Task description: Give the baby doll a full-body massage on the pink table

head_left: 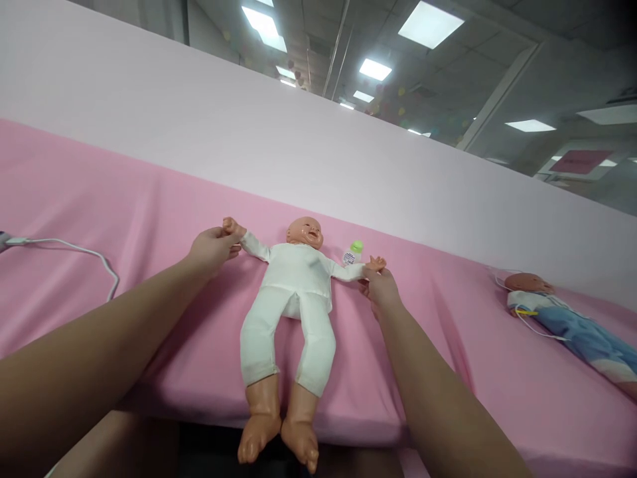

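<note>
A baby doll [298,279] in a white cloth body lies face up on a pink sheet [189,345], its head toward the wall and its feet over the near edge. My left hand [212,251] is closed around the doll's wrist on the left side of the view. On the other side, my right hand [384,291] grips the other wrist, with the doll's small hand showing above my fingers. Both doll arms are stretched out sideways. Just behind the right-hand doll arm stands a small bottle [353,253] with a green cap.
A second doll [572,325] in blue clothing lies at the right, with thin white tubing and a yellow piece on it. A white cable [74,245] runs in from the left. The white wall [249,153] rises behind, with a window above it.
</note>
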Tool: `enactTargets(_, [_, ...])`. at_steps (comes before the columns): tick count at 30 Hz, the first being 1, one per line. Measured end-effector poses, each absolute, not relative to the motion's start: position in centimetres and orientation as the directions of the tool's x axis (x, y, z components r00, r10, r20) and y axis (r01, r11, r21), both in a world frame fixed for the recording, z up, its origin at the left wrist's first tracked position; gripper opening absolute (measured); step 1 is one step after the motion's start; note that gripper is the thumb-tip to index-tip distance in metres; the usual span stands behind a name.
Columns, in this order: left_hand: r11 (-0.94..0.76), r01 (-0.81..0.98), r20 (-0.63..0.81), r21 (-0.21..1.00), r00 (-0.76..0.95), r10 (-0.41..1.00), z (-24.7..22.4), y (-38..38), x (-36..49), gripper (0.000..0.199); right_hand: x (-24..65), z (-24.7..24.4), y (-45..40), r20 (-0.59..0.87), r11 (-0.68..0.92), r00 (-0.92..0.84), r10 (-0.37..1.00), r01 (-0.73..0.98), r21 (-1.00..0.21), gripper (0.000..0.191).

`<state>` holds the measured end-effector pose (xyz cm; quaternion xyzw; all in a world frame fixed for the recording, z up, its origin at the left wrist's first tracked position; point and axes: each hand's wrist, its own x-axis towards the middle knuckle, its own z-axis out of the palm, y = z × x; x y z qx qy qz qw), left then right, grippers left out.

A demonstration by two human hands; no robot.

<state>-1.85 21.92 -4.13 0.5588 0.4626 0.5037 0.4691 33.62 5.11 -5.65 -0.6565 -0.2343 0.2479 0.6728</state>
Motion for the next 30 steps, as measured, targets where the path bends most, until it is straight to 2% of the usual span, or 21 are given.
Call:
enactTargets(3, [0.061,-0.095,-0.06,0.994,0.019,0.998,-5.0,23.8,-2.5,0.034,34.8,-6.1,5.2,-0.17,-0.061,0.729,0.663,-0.174,-0.983,0.051])
enactTargets(6, [0.045,-0.09,-0.045,0.995,0.001,0.999,-4.9,23.7,-2.6,0.032,34.5,-6.2,5.2,-0.128,0.004,0.73,0.671,-0.176,-0.984,0.053])
enactTargets(8, [-0.031,-0.028,0.032,0.999,0.016,0.999,-4.3,22.5,-2.5,0.035,33.8,-5.9,5.2,-0.031,0.065,0.748,0.664,-0.099,-0.993,0.06])
enactTargets(11, [-0.214,0.15,0.207,0.965,0.06,0.976,-3.2,20.1,-1.9,0.039,32.1,-5.3,4.8,0.174,0.124,0.719,0.673,0.123,-0.985,0.068])
enactTargets(13, [-0.334,0.219,0.317,0.917,0.109,0.942,-2.8,18.6,-1.2,0.039,30.5,-4.8,4.6,0.324,0.151,0.621,0.713,0.315,-0.937,0.066])
enactTargets(16, [-0.494,0.277,0.442,0.824,0.23,0.867,-2.8,17.2,0.2,0.036,28.1,-4.5,4.2,0.467,0.219,0.359,0.808,0.553,-0.804,0.047])
enactTargets(19, [-0.702,0.388,0.521,0.598,0.477,0.708,-3.1,16.6,1.3,0.031,26.5,-4.5,4.2,0.511,0.301,0.089,0.855,0.718,-0.628,0.037])
enactTargets(21, [-0.807,0.422,0.507,0.413,0.629,0.589,-3.2,16.6,1.7,0.031,26.2,-4.5,4.2,0.526,0.327,-0.008,0.851,0.791,-0.517,0.039])
enactTargets(23, [-0.852,0.436,0.479,0.289,0.705,0.523,-3.2,16.6,1.9,0.033,26.3,-4.3,4.2,0.529,0.333,-0.06,0.846,0.835,-0.438,0.041])
enactTargets(25, [-0.864,0.442,0.467,0.241,0.728,0.503,-3.2,16.5,2.0,0.033,26.3,-4.1,4.2,0.521,0.333,-0.098,0.848,0.864,-0.379,0.039])
enactTargets(27, [-0.858,0.446,0.476,0.256,0.714,0.514,-3.3,16.5,2.0,0.031,26.2,-4.0,4.1,0.527,0.329,-0.109,0.843,0.879,-0.345,0.035])
enactTargets(30, [-0.821,0.454,0.522,0.346,0.635,0.57,-3.7,16.4,2.0,0.027,26.1,-4.2,4.1,0.55,0.315,-0.043,0.834,0.856,-0.41,0.03])
